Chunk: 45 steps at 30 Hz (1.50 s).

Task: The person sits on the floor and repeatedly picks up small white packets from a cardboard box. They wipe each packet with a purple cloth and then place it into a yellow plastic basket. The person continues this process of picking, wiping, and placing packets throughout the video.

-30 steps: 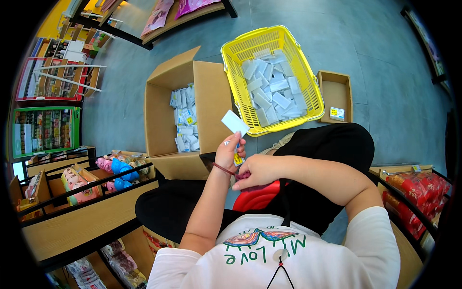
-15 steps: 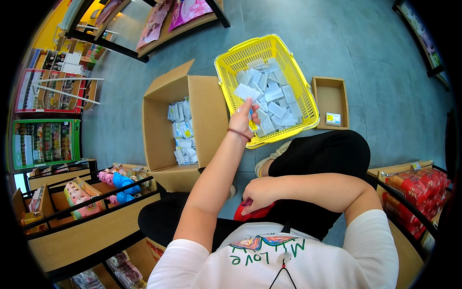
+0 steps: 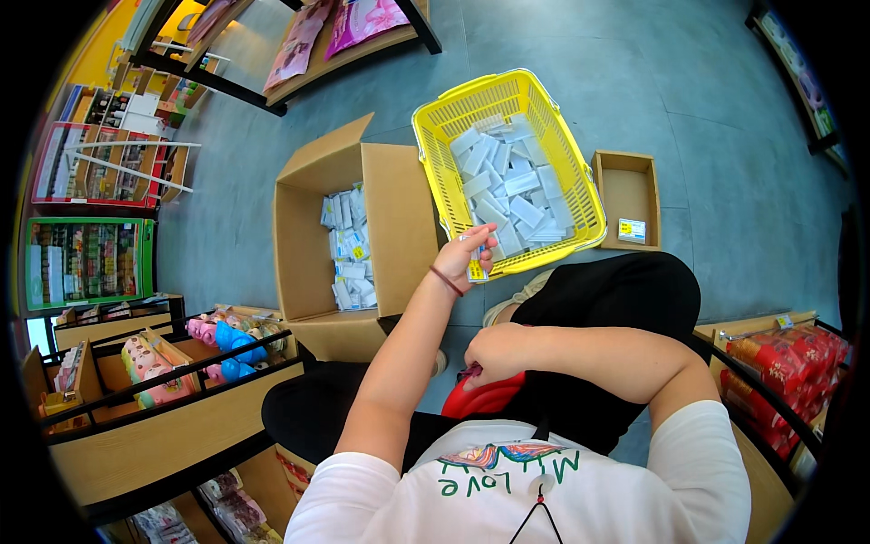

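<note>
My left hand (image 3: 464, 257) is closed around a small shelf price tag (image 3: 477, 270) with a yellow and white face, at the near left rim of a yellow plastic basket (image 3: 580, 204). Many pale, flat tags (image 3: 523, 183) lie heaped inside that basket, mostly blank side up. Over my lap, my right hand (image 3: 497, 352) is curled on the edge of a red rounded object (image 3: 487, 395); its kind is unclear, and the fingers partly hide it. Left of the basket stands an open cardboard box (image 3: 396, 227) containing many similar tags (image 3: 350, 249), some with yellow faces.
A shallow brown tray (image 3: 625, 163) beside the basket holds one tag (image 3: 632, 230). Shelves with toys (image 3: 237, 349) stand at the near left, red packages (image 3: 784, 363) at the near right. A rack with pink bags (image 3: 362, 25) stands at the far side.
My left hand has drawn back from over the basket to its near rim. The white tag at its fingertips is no longer there; the yellow-faced one stays held. More of the red object shows.
</note>
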Each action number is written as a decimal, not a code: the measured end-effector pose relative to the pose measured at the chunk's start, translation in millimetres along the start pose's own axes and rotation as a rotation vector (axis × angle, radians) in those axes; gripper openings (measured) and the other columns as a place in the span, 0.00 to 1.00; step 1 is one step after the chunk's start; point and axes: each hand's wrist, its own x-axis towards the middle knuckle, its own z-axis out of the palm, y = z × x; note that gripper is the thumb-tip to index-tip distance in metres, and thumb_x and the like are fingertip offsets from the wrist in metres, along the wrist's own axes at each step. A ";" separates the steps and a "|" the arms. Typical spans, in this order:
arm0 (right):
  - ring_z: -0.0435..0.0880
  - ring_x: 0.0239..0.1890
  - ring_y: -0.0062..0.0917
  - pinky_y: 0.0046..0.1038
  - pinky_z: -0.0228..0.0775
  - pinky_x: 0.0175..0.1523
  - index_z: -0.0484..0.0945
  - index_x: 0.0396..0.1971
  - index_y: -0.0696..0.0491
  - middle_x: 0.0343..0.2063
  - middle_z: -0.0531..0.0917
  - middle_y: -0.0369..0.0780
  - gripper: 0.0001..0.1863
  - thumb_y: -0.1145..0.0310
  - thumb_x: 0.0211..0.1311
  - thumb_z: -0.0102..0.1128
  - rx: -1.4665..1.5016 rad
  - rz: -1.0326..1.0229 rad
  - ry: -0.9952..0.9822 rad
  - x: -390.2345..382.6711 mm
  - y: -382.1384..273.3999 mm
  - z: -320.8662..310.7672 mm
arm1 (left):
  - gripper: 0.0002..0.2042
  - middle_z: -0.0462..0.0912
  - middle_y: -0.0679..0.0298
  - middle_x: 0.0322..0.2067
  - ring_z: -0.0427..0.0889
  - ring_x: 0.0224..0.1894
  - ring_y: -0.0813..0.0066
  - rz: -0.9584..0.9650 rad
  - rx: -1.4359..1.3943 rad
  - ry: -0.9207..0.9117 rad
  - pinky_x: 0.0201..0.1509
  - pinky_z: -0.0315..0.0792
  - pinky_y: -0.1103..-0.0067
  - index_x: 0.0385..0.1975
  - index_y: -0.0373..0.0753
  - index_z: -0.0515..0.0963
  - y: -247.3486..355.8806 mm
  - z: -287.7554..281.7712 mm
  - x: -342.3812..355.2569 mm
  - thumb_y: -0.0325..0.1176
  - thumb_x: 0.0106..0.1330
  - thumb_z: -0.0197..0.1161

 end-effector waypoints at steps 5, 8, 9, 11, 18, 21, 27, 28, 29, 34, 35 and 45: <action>0.81 0.30 0.40 0.36 0.73 0.36 0.80 0.29 0.55 0.24 0.81 0.46 0.25 0.45 0.51 0.59 0.067 0.003 0.069 4.9 3.4 1.8 | 0.13 0.73 0.67 0.26 0.68 0.23 0.82 0.166 -0.109 -0.084 0.25 0.65 0.85 0.48 0.38 0.68 29.1 -17.3 -71.3 0.33 0.66 0.54; 0.81 0.33 0.40 0.34 0.72 0.39 0.79 0.34 0.56 0.27 0.81 0.47 0.24 0.48 0.51 0.61 0.138 0.022 0.073 10.0 6.2 1.4 | 0.12 0.73 0.67 0.27 0.66 0.23 0.81 0.313 -0.125 0.040 0.25 0.64 0.84 0.48 0.39 0.68 59.9 -45.8 -105.3 0.32 0.67 0.52; 0.81 0.35 0.39 0.33 0.72 0.40 0.78 0.36 0.57 0.29 0.81 0.48 0.24 0.49 0.51 0.62 0.195 0.019 0.094 11.6 6.8 2.4 | 0.11 0.73 0.67 0.27 0.66 0.23 0.81 0.357 -0.164 0.087 0.25 0.64 0.84 0.47 0.39 0.69 70.8 -61.3 -114.8 0.32 0.67 0.52; 0.80 0.39 0.36 0.31 0.71 0.46 0.74 0.43 0.57 0.35 0.81 0.46 0.26 0.54 0.49 0.66 0.312 0.063 0.097 16.3 5.6 2.9 | 0.08 0.74 0.67 0.26 0.66 0.23 0.80 0.436 -0.230 0.154 0.25 0.64 0.83 0.44 0.40 0.70 92.4 -97.3 -131.8 0.32 0.67 0.52; 0.76 0.47 0.30 0.27 0.68 0.53 0.65 0.53 0.58 0.45 0.76 0.46 0.36 0.63 0.44 0.72 0.615 0.150 0.244 30.8 5.6 1.0 | 0.05 0.76 0.66 0.24 0.67 0.19 0.80 0.475 -0.386 0.634 0.20 0.64 0.83 0.37 0.42 0.72 127.6 -208.1 -152.3 0.31 0.63 0.57; 0.75 0.48 0.29 0.27 0.67 0.54 0.65 0.54 0.58 0.45 0.76 0.45 0.37 0.63 0.44 0.72 0.684 0.205 0.277 36.3 8.9 0.5 | 0.05 0.76 0.66 0.25 0.67 0.19 0.80 0.407 -0.269 0.767 0.18 0.63 0.83 0.36 0.41 0.72 124.8 -236.4 -144.8 0.31 0.62 0.57; 0.75 0.48 0.29 0.27 0.67 0.53 0.63 0.53 0.57 0.46 0.75 0.45 0.37 0.64 0.43 0.72 0.738 0.273 0.249 48.9 20.0 -0.3 | 0.06 0.76 0.67 0.24 0.65 0.16 0.81 0.130 0.336 1.069 0.15 0.61 0.84 0.34 0.38 0.72 115.6 -267.7 -108.1 0.32 0.61 0.55; 0.75 0.48 0.29 0.27 0.67 0.53 0.63 0.53 0.57 0.46 0.75 0.45 0.37 0.64 0.43 0.72 0.742 0.278 0.238 51.2 19.9 -1.4 | 0.07 0.76 0.68 0.25 0.65 0.17 0.82 0.052 0.451 1.077 0.14 0.61 0.84 0.35 0.39 0.73 115.1 -278.2 -104.3 0.33 0.61 0.56; 0.75 0.48 0.29 0.27 0.67 0.53 0.63 0.53 0.57 0.45 0.75 0.45 0.37 0.64 0.43 0.72 0.746 0.276 0.231 53.6 20.3 -1.2 | 0.08 0.76 0.69 0.26 0.65 0.17 0.83 -0.028 0.566 1.080 0.14 0.60 0.84 0.37 0.40 0.73 114.7 -288.7 -101.7 0.34 0.60 0.56; 0.76 0.47 0.30 0.27 0.68 0.52 0.63 0.53 0.57 0.44 0.76 0.45 0.35 0.65 0.45 0.71 0.775 0.314 0.222 61.1 28.0 -5.8 | 0.07 0.76 0.68 0.25 0.64 0.17 0.82 -0.014 0.605 1.121 0.15 0.60 0.81 0.31 0.39 0.74 112.1 -302.9 -60.8 0.34 0.58 0.57; 0.77 0.47 0.30 0.28 0.69 0.51 0.63 0.53 0.57 0.43 0.76 0.46 0.35 0.66 0.45 0.70 0.780 0.324 0.218 61.9 29.8 -6.5 | 0.07 0.76 0.68 0.25 0.64 0.17 0.82 -0.050 0.638 1.123 0.16 0.59 0.81 0.31 0.39 0.74 112.4 -306.6 -53.4 0.34 0.58 0.57; 0.77 0.47 0.31 0.27 0.68 0.52 0.64 0.52 0.58 0.43 0.77 0.46 0.34 0.64 0.46 0.70 0.794 0.355 0.201 69.5 46.4 -3.0 | 0.25 0.79 0.49 0.43 0.79 0.45 0.57 0.180 1.010 0.884 0.47 0.73 0.71 0.44 0.34 0.76 106.9 -300.6 4.0 0.45 0.51 0.66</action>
